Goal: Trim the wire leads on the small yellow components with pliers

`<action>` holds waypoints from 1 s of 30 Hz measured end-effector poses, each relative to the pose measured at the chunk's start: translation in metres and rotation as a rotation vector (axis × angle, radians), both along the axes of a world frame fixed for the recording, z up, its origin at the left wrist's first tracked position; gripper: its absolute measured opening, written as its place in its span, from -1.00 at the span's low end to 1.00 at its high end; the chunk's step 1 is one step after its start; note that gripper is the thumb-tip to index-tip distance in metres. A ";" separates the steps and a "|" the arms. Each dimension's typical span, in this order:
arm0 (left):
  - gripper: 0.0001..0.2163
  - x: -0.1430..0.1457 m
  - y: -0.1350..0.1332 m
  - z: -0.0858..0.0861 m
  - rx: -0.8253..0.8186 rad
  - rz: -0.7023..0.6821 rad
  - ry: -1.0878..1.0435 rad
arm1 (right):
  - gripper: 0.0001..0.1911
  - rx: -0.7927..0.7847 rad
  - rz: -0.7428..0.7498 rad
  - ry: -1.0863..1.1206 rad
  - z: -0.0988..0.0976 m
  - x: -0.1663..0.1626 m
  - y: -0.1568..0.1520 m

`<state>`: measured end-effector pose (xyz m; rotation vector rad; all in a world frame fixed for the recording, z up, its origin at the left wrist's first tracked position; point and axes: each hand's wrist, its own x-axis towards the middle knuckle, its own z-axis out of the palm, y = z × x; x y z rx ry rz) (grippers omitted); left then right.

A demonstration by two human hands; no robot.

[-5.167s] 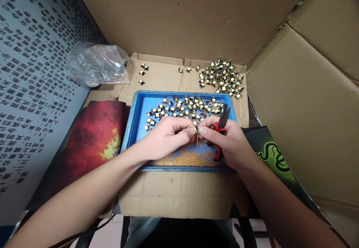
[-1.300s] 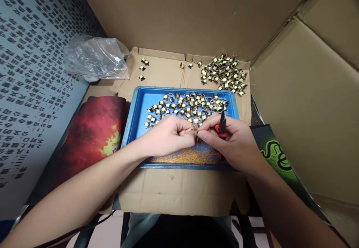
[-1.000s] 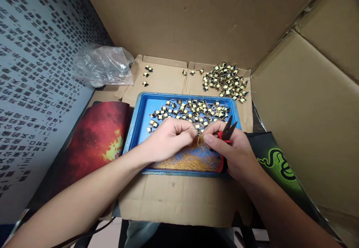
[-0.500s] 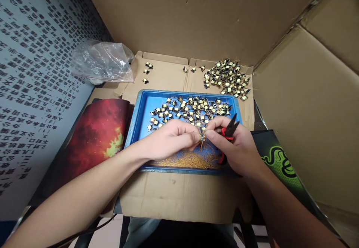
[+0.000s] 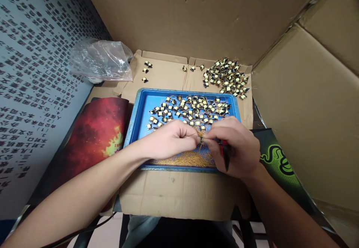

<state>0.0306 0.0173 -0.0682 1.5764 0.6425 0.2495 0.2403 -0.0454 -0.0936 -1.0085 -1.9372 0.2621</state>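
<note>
Over the near half of a blue tray (image 5: 137, 117), my left hand (image 5: 166, 139) pinches a small yellow-and-black wound component (image 5: 201, 140) by its side. My right hand (image 5: 234, 145) is closed round red-handled cutters (image 5: 225, 154), whose dark tip points down toward me, and its thumb and forefinger meet the same component. Several like components (image 5: 190, 109) lie across the tray's far half. A heap of cut copper wire ends (image 5: 185, 160) lies at the tray's near edge.
A second pile of components (image 5: 227, 77) lies on cardboard at the back right, with a few loose ones (image 5: 145, 70) at the back left. A clear plastic bag (image 5: 98, 59) sits at the far left. Cardboard walls (image 5: 303, 98) close in the back and right. A red mat (image 5: 95, 132) lies left of the tray.
My right hand has rolled over, so the cutter jaws, which pointed up and away, now point down toward me. Both hands stay together on the component.
</note>
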 end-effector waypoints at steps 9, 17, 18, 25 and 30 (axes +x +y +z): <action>-0.76 0.001 -0.002 0.000 0.027 -0.050 -0.003 | -0.91 -0.423 -0.079 0.307 0.009 -0.001 0.004; -0.68 -0.002 0.001 -0.003 0.011 0.016 -0.092 | -0.78 -0.983 0.194 0.578 0.004 0.009 0.010; -0.68 -0.003 0.001 -0.003 0.011 0.014 -0.095 | -0.77 -1.000 0.212 0.622 0.004 0.008 0.011; -0.64 -0.005 0.001 -0.006 -0.007 0.000 -0.082 | -0.73 -1.101 0.213 0.764 0.006 0.000 0.010; -0.64 -0.005 0.001 -0.006 -0.002 0.001 -0.077 | -0.73 -1.137 0.219 0.803 0.004 -0.001 0.010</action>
